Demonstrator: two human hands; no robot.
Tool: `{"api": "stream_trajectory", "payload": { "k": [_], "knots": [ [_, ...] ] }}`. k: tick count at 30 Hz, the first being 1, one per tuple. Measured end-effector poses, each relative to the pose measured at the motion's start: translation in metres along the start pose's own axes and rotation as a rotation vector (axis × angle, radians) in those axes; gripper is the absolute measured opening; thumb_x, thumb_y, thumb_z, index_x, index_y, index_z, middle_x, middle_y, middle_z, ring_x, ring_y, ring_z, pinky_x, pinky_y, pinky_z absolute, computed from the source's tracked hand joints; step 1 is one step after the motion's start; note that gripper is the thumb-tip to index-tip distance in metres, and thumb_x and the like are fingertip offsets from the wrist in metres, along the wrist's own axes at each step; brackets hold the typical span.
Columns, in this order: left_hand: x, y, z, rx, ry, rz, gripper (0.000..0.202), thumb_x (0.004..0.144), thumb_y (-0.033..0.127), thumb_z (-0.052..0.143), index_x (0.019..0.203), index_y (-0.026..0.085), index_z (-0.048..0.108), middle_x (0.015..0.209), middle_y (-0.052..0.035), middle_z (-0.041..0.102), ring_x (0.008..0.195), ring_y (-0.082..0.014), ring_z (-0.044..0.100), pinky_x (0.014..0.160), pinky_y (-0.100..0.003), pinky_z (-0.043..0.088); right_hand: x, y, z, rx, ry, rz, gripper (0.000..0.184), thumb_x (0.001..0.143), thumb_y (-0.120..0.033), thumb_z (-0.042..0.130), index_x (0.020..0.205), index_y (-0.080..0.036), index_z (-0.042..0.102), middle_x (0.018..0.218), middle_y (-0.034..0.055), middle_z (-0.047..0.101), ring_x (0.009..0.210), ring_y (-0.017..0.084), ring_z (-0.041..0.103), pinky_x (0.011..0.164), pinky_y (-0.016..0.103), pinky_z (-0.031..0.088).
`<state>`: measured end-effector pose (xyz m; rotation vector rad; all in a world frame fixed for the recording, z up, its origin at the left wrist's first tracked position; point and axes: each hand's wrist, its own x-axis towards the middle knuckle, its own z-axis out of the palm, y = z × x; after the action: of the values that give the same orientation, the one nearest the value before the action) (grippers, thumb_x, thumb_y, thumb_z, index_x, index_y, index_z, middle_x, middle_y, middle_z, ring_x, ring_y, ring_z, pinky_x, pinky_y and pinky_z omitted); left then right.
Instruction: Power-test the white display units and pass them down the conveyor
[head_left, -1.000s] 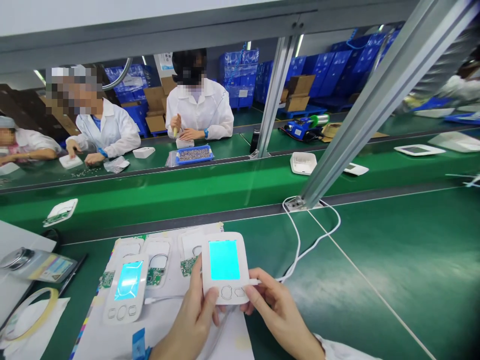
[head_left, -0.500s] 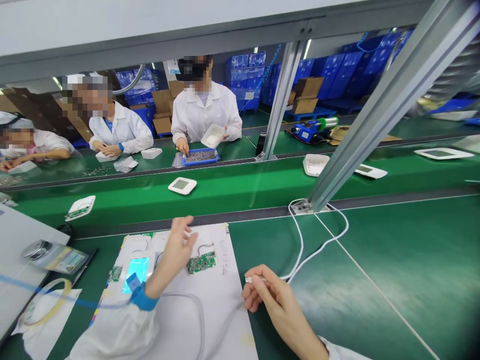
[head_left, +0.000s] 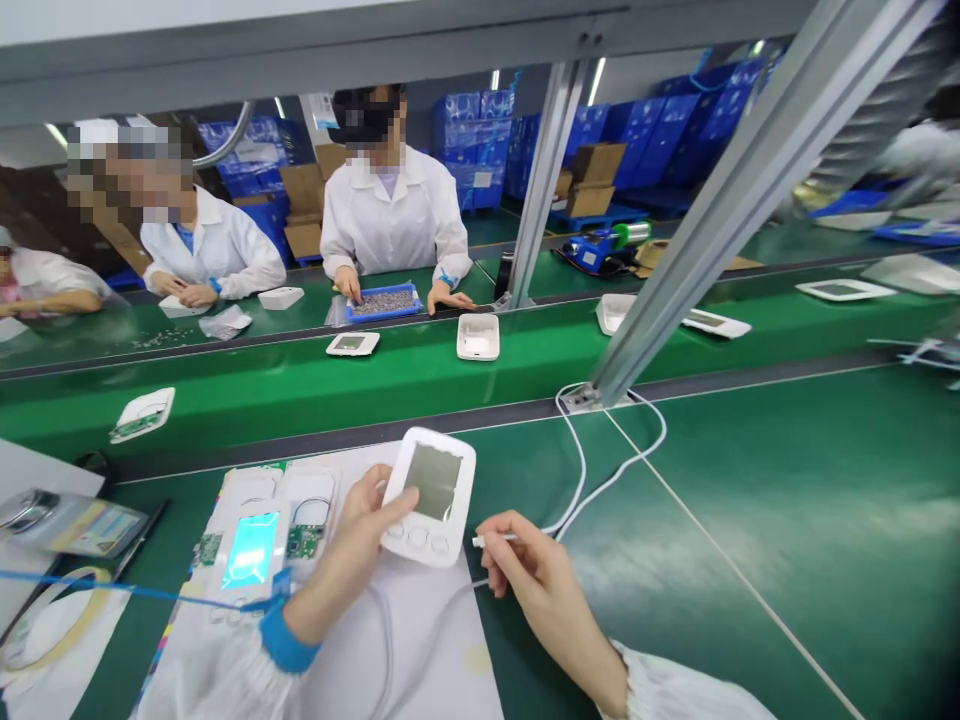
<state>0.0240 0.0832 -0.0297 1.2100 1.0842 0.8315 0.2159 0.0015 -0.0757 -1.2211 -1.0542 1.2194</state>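
Observation:
My left hand (head_left: pixel 371 525) grips a white device with a grey display (head_left: pixel 433 480) and a row of buttons, thumb on its front. The device is tilted above the white sheet (head_left: pixel 442 650). Just to its right, my right hand (head_left: pixel 525 560) pinches the plug (head_left: pixel 478 541) of a white cable, apart from the device. Left of my left hand, a unit with a lit cyan screen (head_left: pixel 251 550) lies on the sheet. An open white housing with a green circuit board (head_left: pixel 306 540) is beside it, partly behind my wrist.
Beyond the bench runs a green conveyor belt (head_left: pixel 405 390) carrying white housings, one white case (head_left: pixel 478 337) among them. A metal post (head_left: pixel 720 230) stands at the right, with white cable (head_left: pixel 581 470) looped at its foot. Co-workers sit opposite. A bottle (head_left: pixel 82 525) and tape roll (head_left: pixel 56 620) lie left.
My left hand, empty and spread before, now holds the white device. The loose circuit board on the sheet no longer shows. A white case has appeared on the belt; my right hand keeps the plug.

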Motion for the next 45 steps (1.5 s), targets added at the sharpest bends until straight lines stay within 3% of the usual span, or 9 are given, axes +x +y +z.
{"api": "stream_trajectory", "payload": {
  "k": [6, 14, 25, 30, 35, 38, 41, 43, 45],
  "knots": [
    [-0.02, -0.026, 0.02, -0.303, 0.075, -0.139, 0.049, 0.076, 0.044, 0.079, 0.111, 0.019, 0.055, 0.093, -0.0091, 0.078, 0.08, -0.0251, 0.075, 0.066, -0.03, 0.055, -0.002, -0.005, 0.0, 0.0, 0.02, -0.064, 0.037, 0.096, -0.058, 0.057, 0.093, -0.021, 0.062, 0.067, -0.0027, 0.061, 0.054, 0.013, 0.059, 0.053, 0.026, 0.05],
    [-0.017, -0.029, 0.021, -0.459, 0.104, -0.17, 0.051, 0.075, 0.037, 0.084, 0.117, 0.018, 0.061, 0.109, -0.0113, 0.078, 0.099, -0.0304, 0.074, 0.079, -0.035, 0.059, -0.005, -0.005, 0.005, -0.017, -0.051, -0.035, 0.035, 0.098, -0.055, 0.055, 0.09, -0.021, 0.06, 0.066, -0.0022, 0.063, 0.054, 0.013, 0.062, 0.054, 0.026, 0.052],
    [-0.023, -0.033, 0.027, -0.378, 0.135, -0.104, 0.052, 0.08, 0.046, 0.078, 0.121, 0.02, 0.058, 0.113, -0.0108, 0.076, 0.106, -0.0318, 0.071, 0.089, -0.041, 0.057, -0.005, -0.001, 0.011, 0.049, 0.005, -0.038, 0.035, 0.095, -0.055, 0.061, 0.086, -0.022, 0.063, 0.064, 0.0005, 0.07, 0.06, 0.018, 0.069, 0.059, 0.029, 0.058],
    [-0.023, -0.043, 0.026, -0.217, 0.086, -0.03, 0.054, 0.081, 0.048, 0.074, 0.124, 0.02, 0.061, 0.121, -0.0129, 0.073, 0.117, -0.0341, 0.065, 0.102, -0.049, 0.051, 0.006, -0.001, 0.008, 0.076, -0.023, 0.131, 0.045, 0.083, -0.065, 0.069, 0.087, -0.021, 0.061, 0.061, -0.0003, 0.07, 0.057, 0.02, 0.071, 0.059, 0.033, 0.06],
    [-0.056, -0.023, -0.026, 0.035, 0.043, 0.042, 0.052, 0.072, 0.032, 0.081, 0.123, 0.026, 0.071, 0.145, -0.0115, 0.059, 0.139, -0.037, 0.048, 0.113, -0.051, 0.041, 0.013, 0.001, -0.006, 0.08, -0.048, 0.235, 0.066, 0.066, -0.066, 0.083, 0.104, -0.021, 0.054, 0.068, 0.0048, 0.078, 0.065, 0.027, 0.077, 0.062, 0.039, 0.063],
    [-0.095, -0.011, -0.082, 0.531, 0.345, 0.158, 0.038, 0.082, 0.038, 0.066, 0.119, 0.029, 0.071, 0.137, -0.0096, 0.063, 0.132, -0.034, 0.053, 0.113, -0.048, 0.04, 0.005, 0.005, -0.011, -0.101, -0.079, 0.292, 0.075, 0.073, -0.074, 0.071, 0.121, -0.02, 0.05, 0.057, 0.0008, 0.072, 0.046, 0.027, 0.071, 0.039, 0.035, 0.056],
    [-0.125, -0.014, -0.131, 0.797, 0.69, 0.099, 0.033, 0.086, 0.045, 0.053, 0.105, 0.024, 0.069, 0.102, -0.0111, 0.065, 0.094, -0.0344, 0.063, 0.09, -0.051, 0.049, -0.009, 0.009, 0.006, -0.404, 0.038, -0.02, 0.035, 0.098, -0.055, 0.052, 0.112, -0.025, 0.062, 0.063, 0.0024, 0.07, 0.05, 0.023, 0.07, 0.047, 0.035, 0.059],
    [-0.133, -0.023, -0.148, 0.799, 0.76, 0.034, 0.03, 0.085, 0.046, 0.052, 0.095, 0.023, 0.068, 0.089, -0.008, 0.061, 0.083, -0.033, 0.061, 0.08, -0.049, 0.049, -0.016, 0.01, 0.033, -0.536, -0.108, -0.361, 0.018, 0.101, -0.036, 0.052, 0.106, -0.027, 0.067, 0.096, 0.0117, 0.077, 0.087, 0.031, 0.077, 0.074, 0.044, 0.064],
    [-0.133, -0.034, -0.151, 0.775, 0.769, 0.006, 0.026, 0.084, 0.047, 0.054, 0.087, 0.024, 0.067, 0.085, -0.0055, 0.058, 0.08, -0.0315, 0.06, 0.076, -0.045, 0.049, -0.018, 0.011, 0.069, -0.689, -0.272, -0.593, 0.025, 0.099, -0.023, 0.053, 0.121, -0.024, 0.065, 0.123, 0.0164, 0.072, 0.111, 0.036, 0.07, 0.09, 0.053, 0.061]
  ]
}}
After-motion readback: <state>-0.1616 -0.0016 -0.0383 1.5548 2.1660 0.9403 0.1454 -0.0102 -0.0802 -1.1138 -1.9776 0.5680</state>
